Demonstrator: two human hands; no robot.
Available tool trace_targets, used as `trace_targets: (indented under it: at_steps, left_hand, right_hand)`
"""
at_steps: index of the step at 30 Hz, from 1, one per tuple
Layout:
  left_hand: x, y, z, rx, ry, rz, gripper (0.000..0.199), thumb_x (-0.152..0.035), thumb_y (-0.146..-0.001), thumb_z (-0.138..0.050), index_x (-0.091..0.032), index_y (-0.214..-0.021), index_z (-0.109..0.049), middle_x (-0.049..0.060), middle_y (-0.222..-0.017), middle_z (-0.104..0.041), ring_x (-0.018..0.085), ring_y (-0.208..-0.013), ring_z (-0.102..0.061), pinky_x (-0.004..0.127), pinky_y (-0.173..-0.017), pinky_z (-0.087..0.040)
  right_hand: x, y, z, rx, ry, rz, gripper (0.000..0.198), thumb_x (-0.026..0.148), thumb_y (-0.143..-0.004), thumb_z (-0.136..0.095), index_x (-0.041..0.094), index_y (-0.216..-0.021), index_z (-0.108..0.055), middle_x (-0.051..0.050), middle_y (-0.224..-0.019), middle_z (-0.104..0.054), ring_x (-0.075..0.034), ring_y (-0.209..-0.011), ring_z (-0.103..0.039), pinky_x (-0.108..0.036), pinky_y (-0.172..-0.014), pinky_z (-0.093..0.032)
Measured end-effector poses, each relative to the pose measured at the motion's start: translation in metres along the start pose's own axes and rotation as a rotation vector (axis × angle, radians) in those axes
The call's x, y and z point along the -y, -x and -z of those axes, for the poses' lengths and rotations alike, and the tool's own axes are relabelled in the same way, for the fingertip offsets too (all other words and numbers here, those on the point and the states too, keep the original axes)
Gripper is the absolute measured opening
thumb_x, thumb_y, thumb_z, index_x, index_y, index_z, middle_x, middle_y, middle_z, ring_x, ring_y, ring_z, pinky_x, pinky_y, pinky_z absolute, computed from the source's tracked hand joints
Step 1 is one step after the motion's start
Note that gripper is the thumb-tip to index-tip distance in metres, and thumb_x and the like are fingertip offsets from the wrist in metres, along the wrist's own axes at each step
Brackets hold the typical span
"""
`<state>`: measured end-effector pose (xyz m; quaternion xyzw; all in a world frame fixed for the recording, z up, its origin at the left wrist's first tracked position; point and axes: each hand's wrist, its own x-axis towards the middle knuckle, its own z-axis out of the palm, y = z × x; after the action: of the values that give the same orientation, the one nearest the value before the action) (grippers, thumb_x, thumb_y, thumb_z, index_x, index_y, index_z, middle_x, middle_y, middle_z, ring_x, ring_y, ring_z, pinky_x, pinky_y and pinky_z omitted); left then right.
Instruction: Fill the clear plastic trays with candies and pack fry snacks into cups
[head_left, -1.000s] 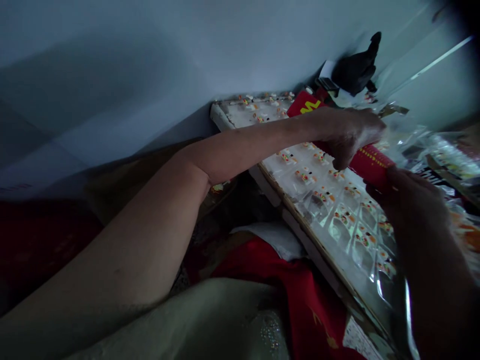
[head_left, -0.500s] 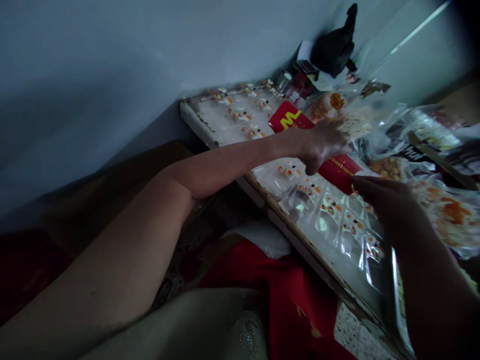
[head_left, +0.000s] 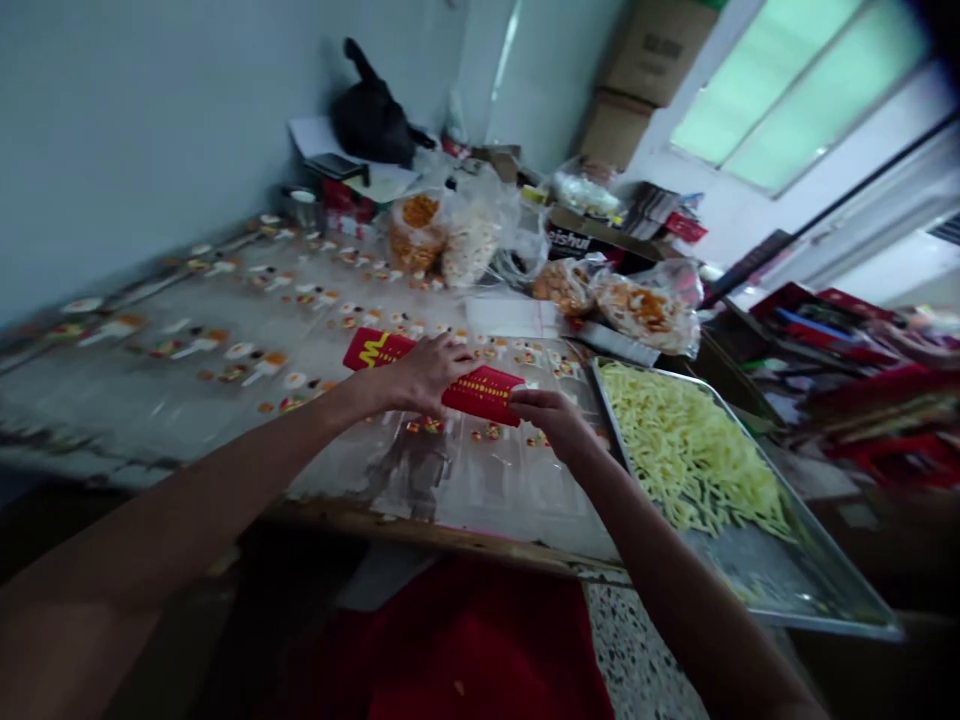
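A long red piece of packaging with yellow marks, like a stack of French-fry cartons [head_left: 484, 393], lies across the middle of the table. My left hand [head_left: 429, 372] reaches over its middle from above, with the fingers bent round it. At its right end, my right hand [head_left: 551, 415] holds the edge between thumb and fingers. Under and around the cartons are rows of clear plastic packs [head_left: 487, 480], with tiny coloured food-like pieces [head_left: 289, 402] set out along them. Blur hides the finer detail of the pieces.
A metal tray [head_left: 840, 590] of pale yellow strips [head_left: 690, 440] stands to the right. Clear bags of small pieces [head_left: 472, 235], a black bag [head_left: 375, 115] and a dark box [head_left: 592, 240] crowd the back. Cardboard boxes [head_left: 656, 50] are stacked beyond, near a window.
The view has swung right and levelled, bringing the tray, boxes and window into sight. My left hand stays over the red cartons; my right hand is still at their right end.
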<state>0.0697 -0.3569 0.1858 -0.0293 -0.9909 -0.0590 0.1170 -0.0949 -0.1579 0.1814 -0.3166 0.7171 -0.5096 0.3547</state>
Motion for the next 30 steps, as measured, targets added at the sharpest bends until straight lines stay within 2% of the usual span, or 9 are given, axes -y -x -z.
trace_targets:
  at_steps: [3, 7, 12, 17, 22, 26, 30]
  left_hand:
    - [-0.007, -0.026, -0.010, 0.033, -0.013, -0.017, 0.084, -0.045, -0.067, -0.077, -0.020, -0.144, -0.054, 0.016, -0.138, -0.059, 0.037, -0.122, -0.049, 0.047, -0.107, -0.034]
    - [-0.025, -0.048, -0.023, 0.063, -0.032, -0.013, 0.085, -0.050, -0.069, -0.075, -0.018, -0.145, -0.054, 0.017, -0.140, -0.057, 0.037, -0.124, -0.049, 0.047, -0.109, -0.034]
    - [-0.056, -0.091, -0.037, 0.028, -0.066, 0.018, 0.097, -0.056, -0.070, -0.076, -0.015, -0.152, -0.045, 0.019, -0.135, -0.058, 0.039, -0.125, -0.047, 0.050, -0.108, -0.036]
    - [-0.095, -0.164, -0.051, -0.049, -0.052, 0.016, 0.101, -0.074, -0.072, -0.067, -0.019, -0.154, -0.045, 0.022, -0.133, -0.055, 0.042, -0.122, -0.047, 0.054, -0.104, -0.037]
    - [-0.123, -0.231, -0.064, -0.070, -0.039, -0.097, 0.093, -0.081, -0.073, -0.061, -0.031, -0.150, -0.051, 0.017, -0.123, -0.057, 0.038, -0.112, -0.050, 0.052, -0.098, -0.038]
    - [-0.134, -0.280, -0.080, -0.011, -0.027, -0.108, 0.086, -0.075, -0.073, -0.066, -0.031, -0.146, -0.055, 0.014, -0.114, -0.058, 0.036, -0.108, -0.050, 0.047, -0.092, -0.040]
    - [-0.126, -0.320, -0.104, 0.001, 0.027, -0.019, 0.087, -0.069, -0.072, -0.070, -0.033, -0.149, -0.052, 0.012, -0.119, -0.058, 0.035, -0.111, -0.050, 0.044, -0.094, -0.041]
  right_hand:
    - [-0.019, -0.005, 0.023, -0.015, -0.100, -0.024, 0.031, 0.038, -0.052, -0.082, 0.018, -0.074, -0.073, 0.001, -0.071, -0.066, -0.015, -0.067, -0.053, -0.030, -0.068, -0.038]
    - [-0.036, -0.001, 0.041, -0.061, -0.165, -0.021, 0.026, 0.040, -0.057, -0.079, 0.018, -0.067, -0.069, 0.002, -0.065, -0.062, -0.014, -0.062, -0.049, -0.027, -0.062, -0.034]
    - [-0.034, -0.001, 0.071, -0.127, -0.155, 0.015, 0.020, 0.037, -0.061, -0.070, 0.018, -0.067, -0.068, 0.001, -0.065, -0.061, -0.015, -0.062, -0.051, -0.028, -0.062, -0.035]
    - [-0.027, 0.008, 0.124, -0.213, -0.173, 0.037, 0.022, 0.034, -0.062, -0.071, 0.017, -0.075, -0.075, -0.002, -0.071, -0.067, -0.018, -0.068, -0.057, -0.030, -0.067, -0.042]
    - [-0.045, 0.014, 0.173, -0.297, -0.222, 0.074, 0.022, 0.033, -0.063, -0.069, 0.015, -0.075, -0.075, -0.002, -0.069, -0.067, -0.017, -0.066, -0.056, -0.028, -0.065, -0.042]
    - [-0.058, 0.001, 0.214, -0.370, -0.123, 0.099, 0.018, 0.032, -0.062, -0.067, 0.016, -0.068, -0.073, 0.002, -0.061, -0.060, -0.013, -0.060, -0.050, -0.026, -0.061, -0.038]
    - [-0.064, -0.008, 0.280, -0.496, -0.025, 0.002, 0.011, 0.024, -0.056, -0.068, 0.016, -0.063, -0.071, 0.003, -0.055, -0.057, -0.012, -0.058, -0.047, -0.026, -0.059, -0.036]
